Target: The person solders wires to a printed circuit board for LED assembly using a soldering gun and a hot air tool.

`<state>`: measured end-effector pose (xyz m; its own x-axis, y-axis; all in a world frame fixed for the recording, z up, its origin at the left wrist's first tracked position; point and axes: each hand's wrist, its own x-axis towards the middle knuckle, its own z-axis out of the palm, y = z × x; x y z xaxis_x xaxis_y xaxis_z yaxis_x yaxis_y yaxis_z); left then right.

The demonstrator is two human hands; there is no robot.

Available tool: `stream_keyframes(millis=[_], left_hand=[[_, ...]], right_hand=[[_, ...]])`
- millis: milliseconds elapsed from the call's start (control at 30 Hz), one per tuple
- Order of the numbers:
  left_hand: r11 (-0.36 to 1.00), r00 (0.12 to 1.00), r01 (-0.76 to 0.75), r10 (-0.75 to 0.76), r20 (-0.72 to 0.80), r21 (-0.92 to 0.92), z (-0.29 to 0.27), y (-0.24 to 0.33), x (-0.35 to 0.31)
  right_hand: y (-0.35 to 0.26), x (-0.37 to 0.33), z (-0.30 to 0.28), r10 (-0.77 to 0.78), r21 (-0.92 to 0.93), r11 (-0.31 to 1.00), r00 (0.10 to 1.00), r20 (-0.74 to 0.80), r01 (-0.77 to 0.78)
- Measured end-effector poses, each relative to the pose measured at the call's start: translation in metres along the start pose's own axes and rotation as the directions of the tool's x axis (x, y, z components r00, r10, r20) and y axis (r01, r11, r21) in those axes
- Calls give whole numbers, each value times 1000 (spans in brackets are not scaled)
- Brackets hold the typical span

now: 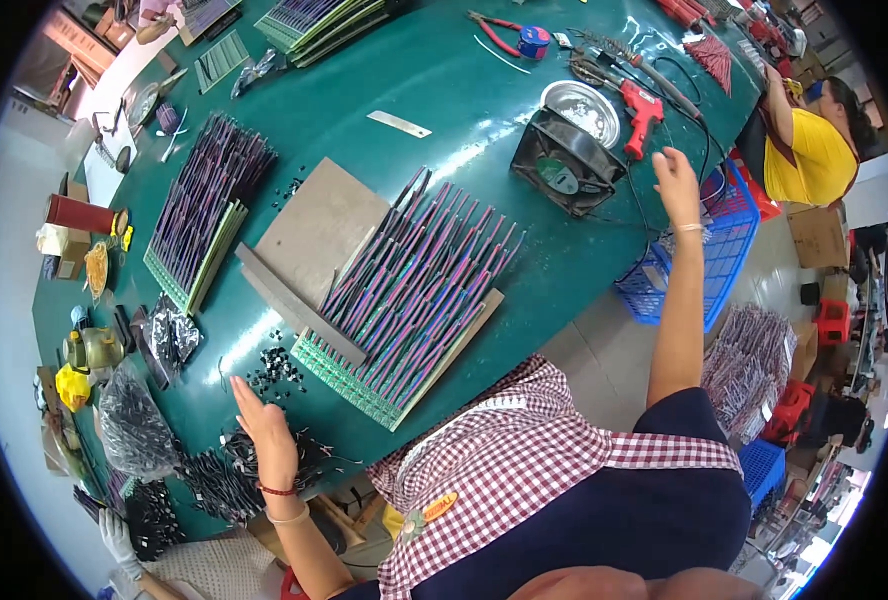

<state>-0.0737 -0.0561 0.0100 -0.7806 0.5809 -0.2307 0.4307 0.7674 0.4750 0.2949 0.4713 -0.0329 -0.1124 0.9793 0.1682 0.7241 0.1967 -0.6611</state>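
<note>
Room: the tiled floor (604, 350) is seen right of the wired board (419, 290); farther that way, cartons (817, 238), red stools (792, 405) and a person in yellow (812, 145) are seen.
Green counter (444, 100): spread beneath the wired board, its gloss broken by bright reflections.
Blue basket (729, 250): placed right of the wired board, beside the counter's edge.
Wired board: laid on the counter between the hands, its purple and red wires fanned out; touched by neither.
Second wired board (204, 200): set left of the first.
Beige panel (309, 225): laid at the wired board's upper left.
Black fan (564, 165): stood at its upper right, between it and the red glue gun (642, 118).
Hands: both open, nothing seen held; the left hand (268, 435) is held lower left of the wired board, the right hand (678, 190) upper right.
Grey bar (299, 305): laid across its left edge, partly covering it.
Black pieces (276, 372): scattered just left of it.
</note>
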Motion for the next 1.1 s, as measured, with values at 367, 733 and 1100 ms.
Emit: stream_keyframes(millis=[367, 733, 1100], left_hand=[[909, 902, -393, 411, -135, 140, -3, 17, 82], [882, 895, -445, 439, 73, 155, 18, -1, 115], [886, 867, -459, 462, -186, 61, -4, -7, 86]], right_hand=[[36, 78, 10, 82, 695, 484, 818, 569, -532], [-18, -63, -38, -61, 881, -54, 882, 467, -470], [-129, -125, -51, -415, 953, -294, 908, -54, -77]])
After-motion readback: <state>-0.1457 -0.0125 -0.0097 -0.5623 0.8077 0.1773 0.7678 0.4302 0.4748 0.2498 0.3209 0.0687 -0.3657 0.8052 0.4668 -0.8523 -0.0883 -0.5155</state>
